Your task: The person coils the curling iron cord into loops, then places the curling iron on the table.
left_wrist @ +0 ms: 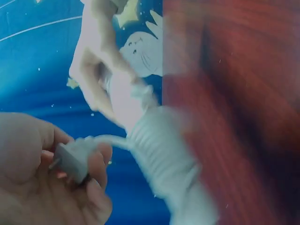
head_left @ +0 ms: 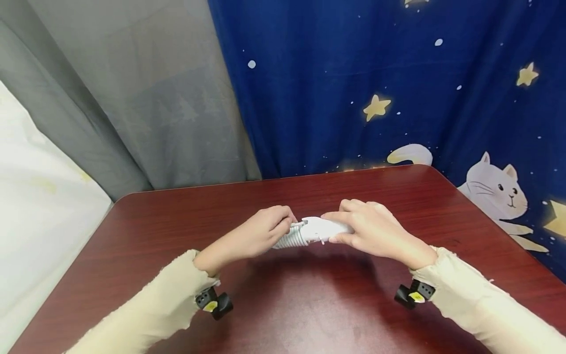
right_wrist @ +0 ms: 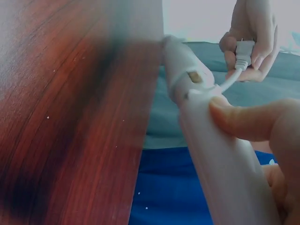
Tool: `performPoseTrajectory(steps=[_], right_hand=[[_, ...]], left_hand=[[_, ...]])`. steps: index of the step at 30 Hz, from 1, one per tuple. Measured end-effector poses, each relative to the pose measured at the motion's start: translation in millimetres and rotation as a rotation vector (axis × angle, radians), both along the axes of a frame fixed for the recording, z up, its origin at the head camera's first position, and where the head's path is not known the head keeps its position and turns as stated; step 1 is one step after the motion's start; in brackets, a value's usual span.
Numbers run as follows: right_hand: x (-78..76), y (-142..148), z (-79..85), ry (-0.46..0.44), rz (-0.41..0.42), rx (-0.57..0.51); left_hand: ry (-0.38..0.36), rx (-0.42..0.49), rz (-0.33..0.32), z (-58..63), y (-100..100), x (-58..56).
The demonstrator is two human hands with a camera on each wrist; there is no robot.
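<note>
A long white appliance (head_left: 325,228) is held up over the table between both hands, with its white cord (head_left: 293,238) wound in many turns around the left part of it. My right hand (head_left: 371,228) grips the smooth end, thumb (right_wrist: 229,117) along its near side. The fingers of my left hand (head_left: 265,230) pinch the two-pronged plug (left_wrist: 74,161), and a short loose stretch of cord runs from it to the coils. In the right wrist view the same plug (right_wrist: 244,48) points its prongs upward, away from the appliance.
The red-brown wooden table (head_left: 309,300) stretches below both arms. Behind it hang a grey curtain (head_left: 177,108) and a blue curtain (head_left: 318,98) with stars and a cat. White cloth (head_left: 40,196) hangs at the left.
</note>
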State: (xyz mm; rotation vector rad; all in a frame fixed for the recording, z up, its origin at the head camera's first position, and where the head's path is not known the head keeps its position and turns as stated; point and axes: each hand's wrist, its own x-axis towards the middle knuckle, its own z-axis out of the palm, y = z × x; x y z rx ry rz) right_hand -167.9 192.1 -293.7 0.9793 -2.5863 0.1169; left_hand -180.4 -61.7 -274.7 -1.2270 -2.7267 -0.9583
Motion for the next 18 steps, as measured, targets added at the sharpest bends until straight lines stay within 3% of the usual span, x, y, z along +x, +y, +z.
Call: performPoseTrajectory(steps=[5, 10, 14, 18], right_hand=[[-8.3, 0, -4.1, -0.03, -0.071, -0.071], [-24.6, -1, -17.3, -0.179, -0.082, -0.173], [-39.4, -2, -33.6, -0.358, -0.044, -0.273], [-51.6, -3, -49.8, -0.505, 0.015, -0.334]], left_hand=[[-0.009, 0.111, 0.104, -16.5, 1, -0.1], [-0.04, 0.218, 0.065, -38.7, -3, -13.1], [-0.008, 0.207, 0.073, -54.0, -3, -20.7], [0.047, 0.137, 0.113, -62.5, -4, -22.3]])
